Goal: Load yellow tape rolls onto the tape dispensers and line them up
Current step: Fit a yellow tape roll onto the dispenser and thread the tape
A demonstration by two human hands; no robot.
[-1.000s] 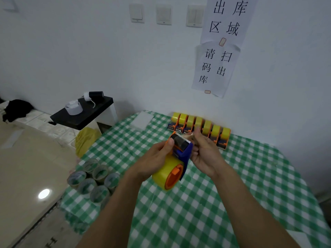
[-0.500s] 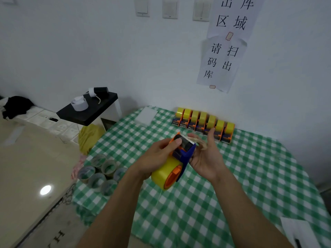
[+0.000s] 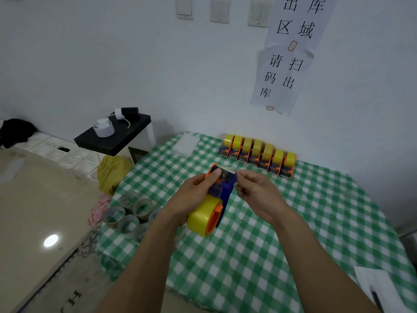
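Yellow tape roll (image 3: 204,219) sits on the dispenser (image 3: 225,188) mid-frame, left hand (image 3: 194,197) clamped round it for steadiness while right hand (image 3: 257,190) pinches its front edge, probably threading tape before it joins the loaded row (image 3: 257,153) just above.

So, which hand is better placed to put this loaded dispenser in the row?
Probably the left hand: it grips the dispenser's body, while the right hand only pinches the tape end at its head.

The green-checked bench (image 3: 316,211) carries seven loaded dispensers (image 3: 257,152) in a row by the wall and, apparently, empty tape cores (image 3: 135,206) at left.
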